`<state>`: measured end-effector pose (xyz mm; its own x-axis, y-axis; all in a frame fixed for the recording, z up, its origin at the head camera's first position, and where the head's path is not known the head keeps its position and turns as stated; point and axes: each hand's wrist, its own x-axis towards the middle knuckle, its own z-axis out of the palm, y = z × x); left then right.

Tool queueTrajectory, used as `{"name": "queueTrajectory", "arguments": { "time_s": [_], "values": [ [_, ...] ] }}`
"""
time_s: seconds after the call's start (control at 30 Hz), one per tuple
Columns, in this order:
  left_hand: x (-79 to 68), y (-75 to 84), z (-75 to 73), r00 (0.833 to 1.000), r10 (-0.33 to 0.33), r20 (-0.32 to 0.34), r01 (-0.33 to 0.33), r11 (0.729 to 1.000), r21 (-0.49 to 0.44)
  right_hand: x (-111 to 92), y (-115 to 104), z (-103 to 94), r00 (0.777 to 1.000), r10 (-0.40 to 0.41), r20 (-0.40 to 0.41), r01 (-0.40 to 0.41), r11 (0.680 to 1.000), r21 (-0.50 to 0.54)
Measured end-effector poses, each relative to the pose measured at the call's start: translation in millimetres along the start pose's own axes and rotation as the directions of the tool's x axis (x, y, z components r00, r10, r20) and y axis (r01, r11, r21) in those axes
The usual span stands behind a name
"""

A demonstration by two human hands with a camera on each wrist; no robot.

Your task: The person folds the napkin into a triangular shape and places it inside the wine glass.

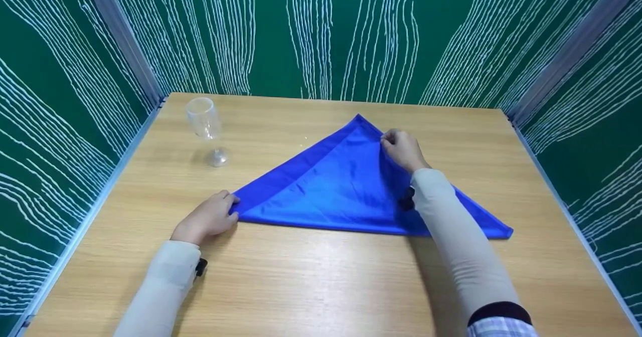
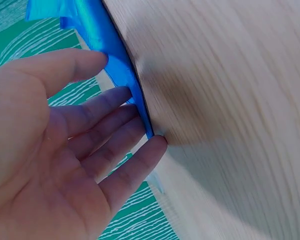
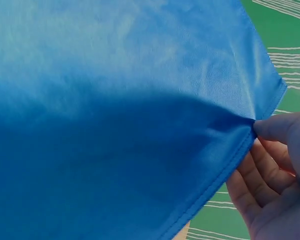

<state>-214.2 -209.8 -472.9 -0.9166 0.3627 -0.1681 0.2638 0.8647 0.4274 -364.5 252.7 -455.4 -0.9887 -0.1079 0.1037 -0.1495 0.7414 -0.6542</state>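
A shiny blue cloth napkin [image 1: 331, 186] lies folded into a large triangle on the wooden table, its peak pointing away from me and its long fold toward me. At the left corner, my left hand [image 1: 213, 214] rests with fairly straight fingertips on the cloth. The left wrist view shows this hand [image 2: 75, 140] with fingers spread along the blue edge and thumb apart. My right hand [image 1: 404, 149] pinches the right slanted edge just below the peak. In the right wrist view, that hand [image 3: 280, 160] grips the stitched hem between thumb and finger, creasing the fabric.
An upright clear stemmed glass [image 1: 203, 121] stands on the table [image 1: 311, 287] at the back left, beyond my left hand. Green panels [image 1: 271, 36] with white wavy lines enclose the table at the back and both sides.
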Motion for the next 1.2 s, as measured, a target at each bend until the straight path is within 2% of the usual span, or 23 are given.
{"name": "queueTrajectory", "arguments": {
  "time_s": [0.23, 0.47, 0.53, 0.63, 0.77, 0.87, 0.97, 1.1, 1.2],
  "values": [
    [0.1, -3.1, -0.1, 1.000, -0.019, 0.005, 0.019, 0.999, -0.026, 5.8, 0.2, 4.1, 0.997, 0.029, -0.068, -0.028, 0.999, 0.019],
    [-0.2, -1.9, -1.9, 1.000, 0.015, -0.010, -0.015, 1.000, -0.010, 7.7, 8.3, 15.8, 0.986, 0.049, -0.162, -0.040, 0.997, 0.061],
    [0.0, -1.4, -2.0, 1.000, 0.014, -0.012, -0.015, 1.000, -0.011, 7.6, 11.1, 20.1, 0.985, 0.074, -0.153, -0.064, 0.996, 0.068],
    [-0.5, -0.8, -1.7, 1.000, 0.007, -0.013, -0.007, 1.000, -0.009, 6.7, 15.0, 25.1, 0.989, 0.115, -0.098, -0.111, 0.993, 0.047],
    [-0.2, 0.5, -1.9, 1.000, 0.010, -0.016, -0.010, 1.000, -0.003, 4.2, 17.5, 27.4, 0.986, 0.165, -0.023, -0.166, 0.986, -0.036],
    [0.0, 1.6, -2.7, 1.000, 0.006, -0.012, -0.006, 1.000, -0.008, 2.8, 17.9, 26.3, 0.983, 0.183, -0.010, -0.183, 0.980, -0.080],
    [-0.2, 2.4, -2.7, 1.000, 0.002, -0.010, -0.002, 1.000, -0.016, 2.7, 17.6, 24.6, 0.986, 0.168, -0.019, -0.169, 0.980, -0.102],
    [-0.4, 2.1, -2.3, 1.000, 0.006, -0.016, -0.006, 1.000, -0.018, 4.1, 13.9, 21.1, 0.989, 0.136, -0.066, -0.142, 0.985, -0.098],
    [-0.2, 1.0, -2.4, 1.000, 0.008, -0.019, -0.009, 1.000, -0.017, 5.8, 11.2, 20.5, 0.981, 0.111, -0.157, -0.123, 0.990, -0.064]
  ]
}}
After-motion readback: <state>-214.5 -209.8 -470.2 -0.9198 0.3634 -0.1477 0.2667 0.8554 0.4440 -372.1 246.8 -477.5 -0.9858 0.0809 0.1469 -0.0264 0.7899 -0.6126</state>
